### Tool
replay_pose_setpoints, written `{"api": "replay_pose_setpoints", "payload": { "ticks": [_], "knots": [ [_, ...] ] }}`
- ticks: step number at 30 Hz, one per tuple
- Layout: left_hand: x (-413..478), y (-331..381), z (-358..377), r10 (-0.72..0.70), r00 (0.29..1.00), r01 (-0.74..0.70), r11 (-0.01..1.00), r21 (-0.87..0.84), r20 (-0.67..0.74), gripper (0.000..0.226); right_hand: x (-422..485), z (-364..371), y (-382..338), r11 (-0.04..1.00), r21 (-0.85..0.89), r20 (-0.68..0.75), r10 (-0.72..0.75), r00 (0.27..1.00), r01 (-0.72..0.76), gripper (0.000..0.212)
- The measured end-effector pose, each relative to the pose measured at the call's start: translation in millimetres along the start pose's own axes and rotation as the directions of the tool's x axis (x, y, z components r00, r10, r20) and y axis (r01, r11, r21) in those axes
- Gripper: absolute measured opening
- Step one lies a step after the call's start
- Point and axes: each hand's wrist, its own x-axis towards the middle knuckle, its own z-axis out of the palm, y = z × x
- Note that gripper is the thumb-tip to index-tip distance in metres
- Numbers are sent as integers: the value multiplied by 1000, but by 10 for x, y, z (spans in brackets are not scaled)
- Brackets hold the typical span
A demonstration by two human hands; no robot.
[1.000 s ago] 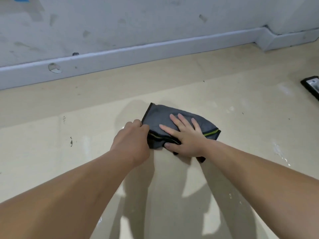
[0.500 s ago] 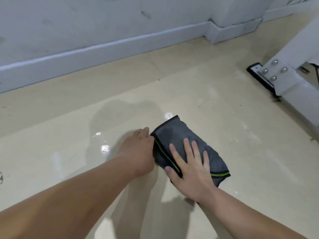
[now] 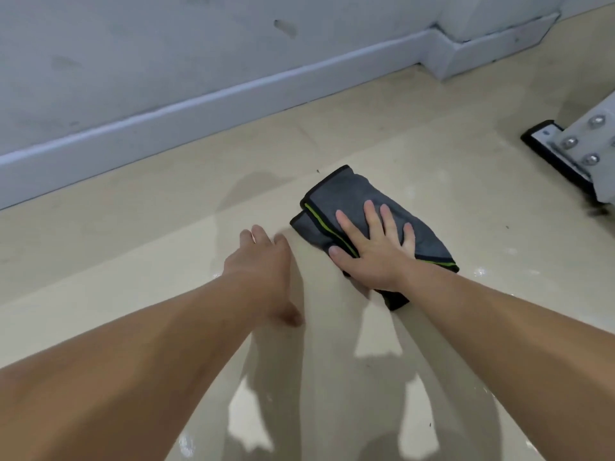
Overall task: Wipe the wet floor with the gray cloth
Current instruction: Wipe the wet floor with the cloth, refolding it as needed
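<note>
Our right hand [image 3: 376,251] lies flat on the gray cloth [image 3: 346,194], fingers spread and straight, pressing it down onto the floor [image 3: 466,344] rather than gripping it. That hand has kept its place on the cloth over the last second. The change is on the other side: half a second ago our left hand [image 3: 263,271] was up against the cloth's near-left edge, and now it has come away. It sits clear of the cloth to the left, fingers loosely extended and holding nothing. We cannot tell whether it rests on the floor or hovers just above it.

We judge that the cloth is now being worked one-handed, with the left arm free to brace us. The cloth is folded over on itself, its black and green trim showing, with one corner tucked under our right wrist. The wiping looks unfinished.

The floor is smooth, pale and glossy. Small wet glints [image 3: 479,271] show just to the right of the cloth, and a duller damp patch [image 3: 253,188] lies beyond the left hand. A white baseboard [image 3: 233,94] runs along a scuffed wall [image 3: 133,44]. At the far right stands a white bolted bracket [image 3: 592,141] on a black pad [image 3: 545,154], well apart from the cloth
</note>
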Motion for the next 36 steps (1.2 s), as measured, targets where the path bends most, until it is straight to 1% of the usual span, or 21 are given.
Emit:
{"api": "replay_pose_setpoints", "payload": {
  "ticks": [4,10,12,15,18,20,22,23,24,25,26,27,29,31,33,36],
  "knots": [
    [22,22,8,-9,1000,9,1000,-22,15,152,430,-280,5,1000,1,-16,29,999,-29,71],
    [26,-15,32,-1,1000,3,998,-65,23,150,843,-470,73,999,-10,-91,43,995,-44,69],
    [16,-43,43,5,1000,-3,997,-76,25,150,739,-381,68,999,-38,-121,-2,993,-3,68],
    [47,-82,64,10,1000,-8,996,-87,23,151,321,-117,80,994,-57,-151,-98,984,90,66],
    [22,-70,41,11,999,-6,995,-99,51,148,-304,161,180,970,-115,-59,-221,974,213,64],
    [12,-56,-2,-3,996,8,998,-56,88,147,-551,247,365,953,-153,-4,-265,964,261,63],
    [41,-6,-66,-53,990,54,999,-1,128,148,-553,182,611,954,-116,9,-277,961,277,63],
    [47,74,-107,-79,986,75,997,29,144,148,-513,116,761,965,-79,11,-249,969,249,64],
    [43,186,-144,-106,983,97,993,70,147,144,-457,31,920,981,-34,13,-189,982,189,67],
    [48,295,-177,-130,982,115,987,114,140,136,-388,-50,1067,994,15,13,-112,994,112,69],
    [56,409,-197,-127,985,113,986,121,120,129,-329,-110,1216,998,62,9,-33,999,32,71],
    [79,521,-214,-92,992,85,993,85,88,124,-295,-150,1365,994,99,-1,44,999,-44,73],
    [165,745,-225,30,1000,-30,999,-21,-6,117,-320,-180,1658,974,150,-12,173,985,-169,74],
    [239,912,-240,73,996,-75,996,-42,-58,113,-398,-180,1886,950,186,-8,256,967,-250,75],
    [317,941,-266,24,998,-24,1000,1,-57,116,-454,-196,2014,921,230,-4,324,946,-314,76],
    [414,789,-343,-84,994,95,983,159,-73,140,-443,-170,1995,881,255,-48,423,905,-398,74]
  ]
}}
